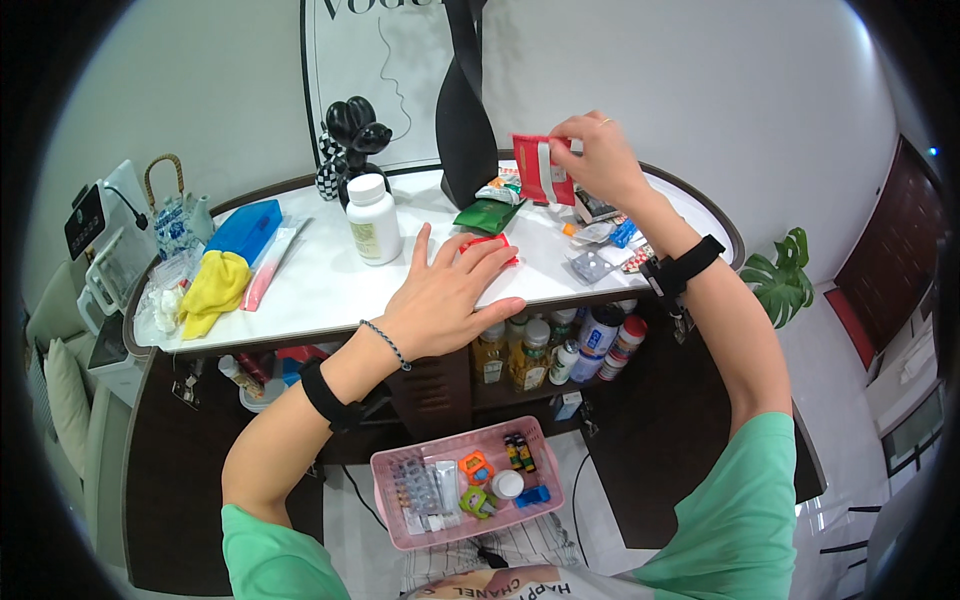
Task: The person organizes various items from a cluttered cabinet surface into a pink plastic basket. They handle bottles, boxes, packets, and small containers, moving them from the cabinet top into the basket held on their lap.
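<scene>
My right hand [601, 159] is raised above the back of the white tabletop [330, 292], pinching a red sachet [531, 171] with a pale stripe by its edge. My left hand [442, 294] lies palm down over the front of the tabletop, fingers spread. Another red packet [480, 243] shows partly from under its fingers; the rest is hidden. Just behind it lie a green packet [489, 216] and a white-and-orange packet [501, 187]. To the left of my left hand, a white plastic bottle [373, 225] stands upright.
Blister packs [591, 266] and small packets lie at the right. A black balloon-dog figurine [358, 139] and a twisted black sculpture [466, 112] stand behind. Left are a yellow cloth [217, 289] and blue pouch [244, 231]. Below, bottles [530, 356] fill a shelf above a pink basket [386, 480].
</scene>
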A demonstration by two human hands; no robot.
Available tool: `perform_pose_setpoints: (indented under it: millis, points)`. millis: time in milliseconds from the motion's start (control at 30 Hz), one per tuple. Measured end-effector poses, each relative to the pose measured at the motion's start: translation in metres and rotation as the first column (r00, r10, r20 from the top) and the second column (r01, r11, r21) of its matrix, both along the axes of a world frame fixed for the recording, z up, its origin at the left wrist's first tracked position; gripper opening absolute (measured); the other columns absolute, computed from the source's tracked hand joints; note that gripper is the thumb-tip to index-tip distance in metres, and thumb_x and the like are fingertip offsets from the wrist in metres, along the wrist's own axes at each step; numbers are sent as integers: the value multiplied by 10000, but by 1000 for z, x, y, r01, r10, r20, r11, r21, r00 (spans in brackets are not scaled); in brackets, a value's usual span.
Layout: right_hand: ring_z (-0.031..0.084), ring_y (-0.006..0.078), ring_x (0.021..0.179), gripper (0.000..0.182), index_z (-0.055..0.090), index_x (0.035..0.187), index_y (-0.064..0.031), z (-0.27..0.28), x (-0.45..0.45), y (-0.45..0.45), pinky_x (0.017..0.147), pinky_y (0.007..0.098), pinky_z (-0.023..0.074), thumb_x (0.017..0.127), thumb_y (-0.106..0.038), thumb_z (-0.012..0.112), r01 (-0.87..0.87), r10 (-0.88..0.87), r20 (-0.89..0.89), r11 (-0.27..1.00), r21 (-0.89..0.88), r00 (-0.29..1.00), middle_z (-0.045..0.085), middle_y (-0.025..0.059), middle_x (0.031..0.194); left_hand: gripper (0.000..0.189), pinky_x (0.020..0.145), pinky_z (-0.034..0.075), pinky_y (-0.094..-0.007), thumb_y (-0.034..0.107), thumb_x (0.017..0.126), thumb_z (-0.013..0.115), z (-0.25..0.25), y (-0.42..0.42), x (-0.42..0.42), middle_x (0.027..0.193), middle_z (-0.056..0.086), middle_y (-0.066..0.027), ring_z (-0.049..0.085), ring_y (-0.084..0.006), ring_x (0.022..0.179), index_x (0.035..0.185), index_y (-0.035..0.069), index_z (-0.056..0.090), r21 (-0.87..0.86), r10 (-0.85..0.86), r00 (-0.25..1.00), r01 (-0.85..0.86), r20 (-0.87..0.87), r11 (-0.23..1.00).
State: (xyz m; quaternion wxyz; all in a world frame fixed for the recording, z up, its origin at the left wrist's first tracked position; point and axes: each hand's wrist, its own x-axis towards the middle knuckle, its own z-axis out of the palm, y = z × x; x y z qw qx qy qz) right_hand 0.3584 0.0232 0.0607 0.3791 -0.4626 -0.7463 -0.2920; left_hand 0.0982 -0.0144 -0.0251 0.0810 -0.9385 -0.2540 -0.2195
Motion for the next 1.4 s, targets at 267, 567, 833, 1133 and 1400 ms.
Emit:
perform_pose_setpoints:
  millis: [267, 567, 833, 1133, 1400]
  points:
    - [655, 258, 752, 149, 643, 954, 25, 29, -39, -45, 673, 324, 523, 897, -98, 582, -346, 348, -243, 937, 51, 906, 639, 131, 892, 541, 1069, 357, -398, 405, 980, 450, 27, 10, -3, 1337, 465, -201, 486, -320, 1214, 1331, -7, 419, -561, 69, 620, 651, 782, 511]
    - [642, 208, 820, 201, 697, 1022, -52, 39, -17, -63, 713, 309, 524, 877, -185, 653, -344, 268, -240, 863, -371, 933, 681, 93, 1001, 370, 867, 557, -306, 208, 975, 501, 58, 9, -12, 1130, 573, -131, 603, -162, 1029, 1239, -43, 433, -689, 525, 511, 690, 680, 221]
    - [615, 259, 1018, 271, 698, 1045, -72, 20, 49, -73, 905, 363, 496, 786, 0, 661, 227, -52, 269, 702, -675, 962, 676, 111, 1077, 371, 815, 492, -300, 168, 976, 480, 37, 17, -23, 1164, 568, -180, 612, -218, 957, 1335, 75, 472, -239, 92, 877, 27, 473, 971]
    - [603, 270, 885, 264, 707, 1030, -81, -8, 38, -54, 793, 352, 499, 767, -102, 700, 24, 174, 208, 709, -704, 962, 615, 109, 965, 305, 1058, 335, -434, 184, 931, 547, -1, 27, -18, 1372, 409, -237, 393, -394, 1257, 1205, 54, 581, -31, 170, 906, -171, 387, 985]
    - [602, 240, 777, 203, 677, 966, 5, 1, 46, -37, 724, 333, 492, 839, -150, 641, -33, 0, -72, 889, -456, 997, 638, 125, 864, 308, 1094, 222, -536, 216, 907, 573, 5, 15, -18, 1303, 522, -132, 414, -356, 1252, 1166, 51, 600, 114, 23, 989, -40, 149, 993]
